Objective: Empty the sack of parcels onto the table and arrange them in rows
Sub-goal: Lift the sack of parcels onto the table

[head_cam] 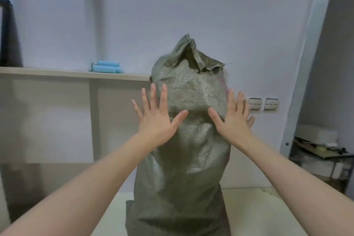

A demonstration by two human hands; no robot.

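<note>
I see the sack (183, 140) upright on the tabletop (249, 212), my left hand (157, 120) and right hand (234, 119) flat against its sides, fingers (163, 96) spread, grasping nothing.

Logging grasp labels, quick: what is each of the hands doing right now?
Left hand: open, fingers spread, palm toward the sack, gripping nothing.
Right hand: open, fingers spread, at the sack's other side, gripping nothing.

A bare storeroom or packing room — blue rolls (107, 67) on the wall ledge (57, 73), light switches (263, 104) right of it, a cluttered metal rack (323, 161) farther right.
</note>
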